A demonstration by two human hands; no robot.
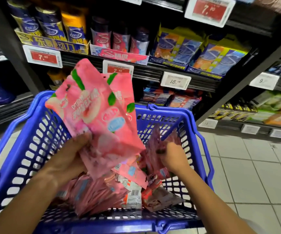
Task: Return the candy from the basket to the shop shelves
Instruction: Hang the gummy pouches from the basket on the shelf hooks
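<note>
A blue plastic basket (178, 119) fills the lower middle of the head view, holding several pink candy bags (99, 195) and a darker red-brown pack (163, 198). My left hand (68, 156) grips a stack of pink peach candy bags (95, 112) by the bottom edge and holds them upright above the basket. Inside the basket on the right, my right hand (171, 156) pinches another bag (156, 141), which is blurred and dark pink.
Dark shop shelves (170, 73) stand right behind the basket, with blue and yellow cans, pink bottles, boxed packs and white price tags (43, 56). More shelves with snack packs (254, 110) run along the right. Pale tiled floor (254, 166) lies to the right.
</note>
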